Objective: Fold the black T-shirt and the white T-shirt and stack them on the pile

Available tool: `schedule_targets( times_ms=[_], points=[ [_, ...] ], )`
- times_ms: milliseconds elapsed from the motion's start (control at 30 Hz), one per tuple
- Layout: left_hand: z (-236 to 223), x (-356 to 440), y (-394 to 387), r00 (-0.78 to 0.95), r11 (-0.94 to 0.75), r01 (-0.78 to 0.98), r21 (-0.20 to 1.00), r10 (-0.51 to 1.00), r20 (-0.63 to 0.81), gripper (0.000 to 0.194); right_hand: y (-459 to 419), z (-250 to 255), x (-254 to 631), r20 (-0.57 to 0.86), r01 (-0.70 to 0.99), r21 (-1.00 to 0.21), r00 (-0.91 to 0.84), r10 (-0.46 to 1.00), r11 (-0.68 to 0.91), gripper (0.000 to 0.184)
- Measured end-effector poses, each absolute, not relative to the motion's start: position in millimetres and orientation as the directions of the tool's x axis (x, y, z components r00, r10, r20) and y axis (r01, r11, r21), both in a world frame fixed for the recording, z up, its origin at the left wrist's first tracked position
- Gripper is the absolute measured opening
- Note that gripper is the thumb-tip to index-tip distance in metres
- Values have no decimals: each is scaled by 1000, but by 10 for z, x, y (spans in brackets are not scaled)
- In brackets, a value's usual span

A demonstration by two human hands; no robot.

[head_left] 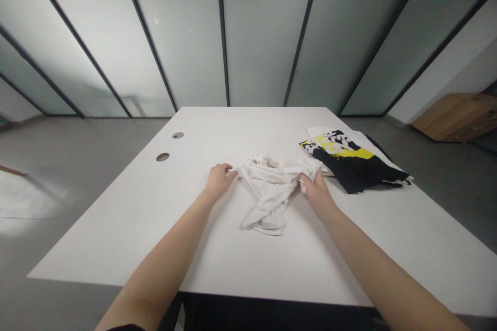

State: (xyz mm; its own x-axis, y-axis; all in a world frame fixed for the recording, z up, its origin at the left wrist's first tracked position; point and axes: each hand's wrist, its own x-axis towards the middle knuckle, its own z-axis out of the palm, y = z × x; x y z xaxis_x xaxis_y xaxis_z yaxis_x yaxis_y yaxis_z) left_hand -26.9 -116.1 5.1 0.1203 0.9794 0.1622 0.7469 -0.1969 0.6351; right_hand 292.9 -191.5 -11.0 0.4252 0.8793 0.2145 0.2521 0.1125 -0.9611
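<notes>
A crumpled white garment (269, 191) lies in the middle of the white table (155, 227). My right hand (316, 190) is closed on the garment's right edge, gripping a fold of cloth. My left hand (219, 178) rests on the table just left of the garment, fingers curled, its fingertips at the cloth's left edge. Whether the left fingers hold any cloth does not show clearly.
A folded pile of clothes (351, 158), black with yellow and white print over white, lies at the right of the table. Two round cable holes (163, 156) sit at the left. Frosted glass panels stand behind; a wooden cabinet (458, 116) is at far right.
</notes>
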Motion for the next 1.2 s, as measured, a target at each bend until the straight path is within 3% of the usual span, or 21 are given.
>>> schedule_targets(
  times_ms=[67, 133, 200, 267, 367, 467, 567, 667, 800, 867, 967, 1067, 1200],
  points=[
    [38, -166, -1270, 167, -238, 844, 481, 968, 186, 39, -2009, -79, 2794, 204, 441, -895, 266, 942, 69, 62],
    [31, -45, -1365, 276, -327, 836, 440, 945, 177, 35, -2090, -40, 2647, 197, 611, -786, 103, 975, 94, 67],
    [22, 58, -1426, 438, -450, 726, 521, 886, 155, 25, -2138, 1, 2531, 192, 678, -716, -34, 981, 164, 61],
    [7, 126, -1452, 558, -488, 550, 678, 819, 137, 27, -2155, 34, 2475, 177, 667, -713, -130, 976, 218, 46],
    [-21, 173, -1461, 584, -333, 298, 895, 805, 105, 37, -2145, 55, 2502, 146, 603, -764, -186, 972, 230, 32],
    [-33, 196, -1456, 527, -60, -10, 998, 848, 57, 46, -2106, 52, 2589, 176, 472, -855, -126, 976, 215, 40],
    [-24, 197, -1424, 437, 172, -284, 943, 899, -32, 51, -2037, 37, 2672, 205, 300, -939, 95, 974, 168, 53],
    [-11, 160, -1338, 305, 222, -387, 895, 947, -103, 48, -1954, -2, 2760, 125, 91, -991, 297, 947, 102, 62],
    [20, 50, -1157, 89, 198, -491, 849, 980, -177, 40, -1852, -80, 2943, -49, -159, -987, 427, 903, 21, 63],
    [49, -53, -1080, 72, 230, -534, 814, 971, -228, 38, -1811, -115, 3052, -104, -241, -970, 463, 880, 12, 58],
    [81, -333, -1047, 219, 325, -524, 787, 945, -244, 38, -1773, -151, 3191, -142, -308, -951, 497, 856, 21, 52],
    [75, -715, -1111, 419, 395, -383, 835, 880, -224, 38, -1773, -150, 3257, -124, -299, -954, 472, 873, 26, 43],
    [97, -917, -1165, 619, 384, -169, 908, 758, -206, 65, -1823, -104, 3217, -97, -242, -970, 446, 890, 16, 35]
  ],
)
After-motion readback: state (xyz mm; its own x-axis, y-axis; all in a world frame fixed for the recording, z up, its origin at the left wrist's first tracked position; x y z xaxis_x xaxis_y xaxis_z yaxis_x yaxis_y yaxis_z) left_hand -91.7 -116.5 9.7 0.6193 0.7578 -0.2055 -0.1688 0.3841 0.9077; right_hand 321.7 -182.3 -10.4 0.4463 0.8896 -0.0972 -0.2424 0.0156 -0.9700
